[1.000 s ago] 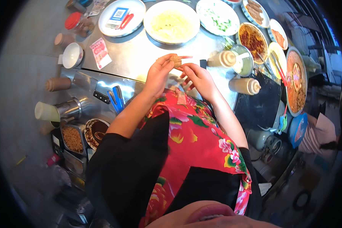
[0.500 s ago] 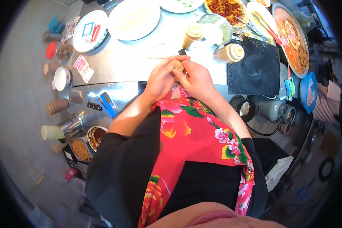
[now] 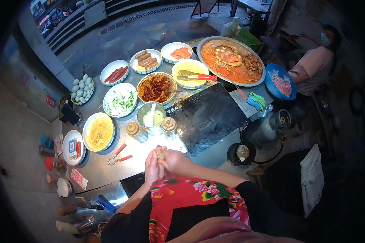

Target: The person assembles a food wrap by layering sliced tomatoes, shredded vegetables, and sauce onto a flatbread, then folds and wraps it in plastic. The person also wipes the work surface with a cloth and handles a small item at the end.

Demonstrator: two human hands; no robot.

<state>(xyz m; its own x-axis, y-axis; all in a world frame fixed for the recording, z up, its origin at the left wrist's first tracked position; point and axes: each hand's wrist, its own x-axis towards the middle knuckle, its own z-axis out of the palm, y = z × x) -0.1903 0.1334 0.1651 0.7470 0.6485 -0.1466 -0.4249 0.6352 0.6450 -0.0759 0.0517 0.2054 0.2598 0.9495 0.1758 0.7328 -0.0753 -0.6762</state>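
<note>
Thing in hand: a small pale-brown lump of food (image 3: pixel 160 154), pinched between my two hands at the near edge of the steel counter (image 3: pixel 105 168), just in front of my flowered apron (image 3: pixel 190 194).
Left hand: my left hand (image 3: pixel 152 170) is curled up around the lump from below and from its left side, fingers closed on it.
Right hand: my right hand (image 3: pixel 175 161) closes on it from the right, fingertips meeting the left hand's over the top, so most of the piece is hidden.
Handling, as I judge it: light and small; it looks soft and crumbly rather than stiff, possibly greasy, so a gentle fingertip pinch suits it better than a squeeze. What it is exactly I cannot tell.
Where to hold: by its sides, with the fingertips, leaving the top free.
Beyond my grip: two small lidded shaker jars (image 3: pixel 136 130) and a metal cup with a white spoon (image 3: pixel 151 114) stand just past my fingers.
To the left of my grip: red-handled tongs (image 3: pixel 118 154) lie on the counter, near a bowl of yellow shreds (image 3: pixel 98 131).
To the right of my grip: the black griddle plate (image 3: pixel 209 117), close by.
</note>
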